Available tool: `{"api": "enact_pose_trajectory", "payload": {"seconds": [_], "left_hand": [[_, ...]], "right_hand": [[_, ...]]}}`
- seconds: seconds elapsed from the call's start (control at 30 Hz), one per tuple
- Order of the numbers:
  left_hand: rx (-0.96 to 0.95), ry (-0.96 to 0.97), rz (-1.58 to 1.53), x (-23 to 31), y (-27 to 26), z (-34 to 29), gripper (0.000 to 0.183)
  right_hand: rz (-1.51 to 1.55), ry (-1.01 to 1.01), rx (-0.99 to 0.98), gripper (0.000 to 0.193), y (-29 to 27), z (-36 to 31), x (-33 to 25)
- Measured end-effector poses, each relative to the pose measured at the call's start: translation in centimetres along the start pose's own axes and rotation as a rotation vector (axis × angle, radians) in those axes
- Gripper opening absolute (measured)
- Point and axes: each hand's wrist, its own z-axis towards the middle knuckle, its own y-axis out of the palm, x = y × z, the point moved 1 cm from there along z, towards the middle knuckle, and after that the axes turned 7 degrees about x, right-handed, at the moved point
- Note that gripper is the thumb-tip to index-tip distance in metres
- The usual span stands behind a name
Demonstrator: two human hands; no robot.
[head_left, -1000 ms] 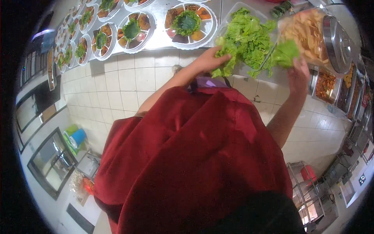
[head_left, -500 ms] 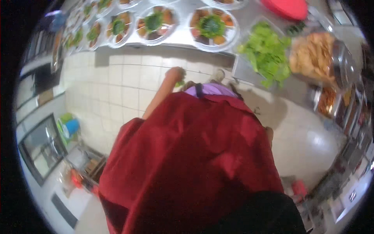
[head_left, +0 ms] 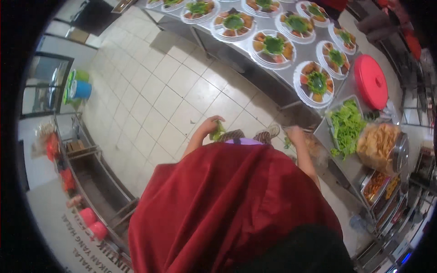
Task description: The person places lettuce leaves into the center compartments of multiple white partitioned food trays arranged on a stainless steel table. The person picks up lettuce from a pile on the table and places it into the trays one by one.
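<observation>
Left hand [head_left: 209, 125] and right hand [head_left: 297, 134] hang well apart, the left closed on a leaf [head_left: 219, 132], the right seemingly on some green [head_left: 287, 142], though blur hides its grip. Both are now away from the lettuce heap [head_left: 348, 123] they touched a second ago, so the leaf is clear of it. That heap lies to the right, just beside the jar [head_left: 378, 144]; filled plates [head_left: 299, 88] stand farther off.

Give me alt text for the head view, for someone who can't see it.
A person in red holds lettuce in the left hand, a little green showing by the right hand. Ahead, divided plates of food stand on a steel table; right of them are more lettuce, a round red lid and a jar of crackers.
</observation>
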Motion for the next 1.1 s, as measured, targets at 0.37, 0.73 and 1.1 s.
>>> {"api": "enact_pose_trajectory", "payload": {"seconds": [0.37,0.73,1.1], "left_hand": [[0.023,-0.034,-1.085,2.8,-7.1,-7.9,0.038],[0.155,0.502,-1.394,9.6,-20.7,-5.7,0.067],[0.620,0.399,-1.363,13.7,-31.6,-1.0,0.052]], "right_hand": [[0.752,-0.561,0.212,0.033,-6.1,1.7,-34.9],[0.820,-0.528,-0.483,0.030,-7.9,10.7,-41.6],[0.810,-0.637,-0.680,0.020,-8.6,18.3,-60.4]]}}
